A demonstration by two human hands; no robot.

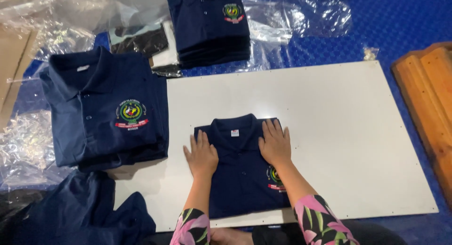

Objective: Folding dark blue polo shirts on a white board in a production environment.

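Head view: looked straight down on a white board laid over a blue patterned floor mat; two forearms in pink floral sleeves came up from the bottom edge.

Folded shirt: a navy polo shirt lay folded into a neat rectangle on the lower middle of the board, collar pointing away from the person; a round embroidered badge showed on its chest, partly covered by the right wrist.

Left hand: the left hand lay flat, palm down, fingers spread and open, on the shirt's left edge; it gripped nothing.

Right hand: the right hand lay flat too, fingers extended, pressed on the shirt just right of the collar; it was also not closed on anything; the two hands were apart, the collar between them.

Left stack: a pile of folded navy polos sat at the board's left edge, badge upward.

Far stack: another pile of the same shirts stood beyond the board's top edge.

Loose cloth: unfolded navy fabric was heaped at lower left.

Wrapping: clear plastic bags lay crumpled at upper left and top right.

Right edge: an orange wooden piece ran beside the board.
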